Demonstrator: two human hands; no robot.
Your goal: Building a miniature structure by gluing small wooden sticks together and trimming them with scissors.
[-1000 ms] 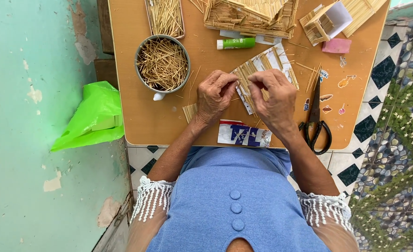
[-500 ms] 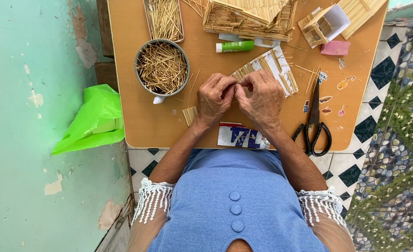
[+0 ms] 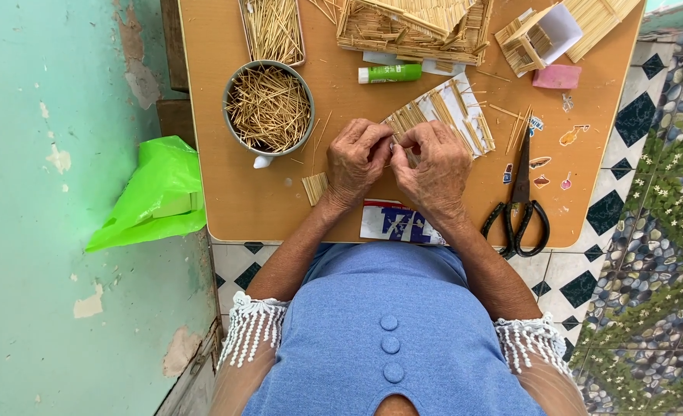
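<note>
**Now: Both Hands Closed at the Panel's Near Corner**

Head view: Compared with a second ago, the right hand (image 3: 432,168) has drawn in from the white card panel (image 3: 443,115) to meet the left hand (image 3: 357,160). Fingertips of both are pinched together on what appears to be a thin stick, at the panel's near-left corner. This suggests fine placement work.

Containers, relative to the panel:
- Left: round metal bowl (image 3: 269,106), full of loose sticks.
- Far left: rectangular tray (image 3: 273,29), also holding sticks.
- Right: black scissors (image 3: 520,196).
</note>
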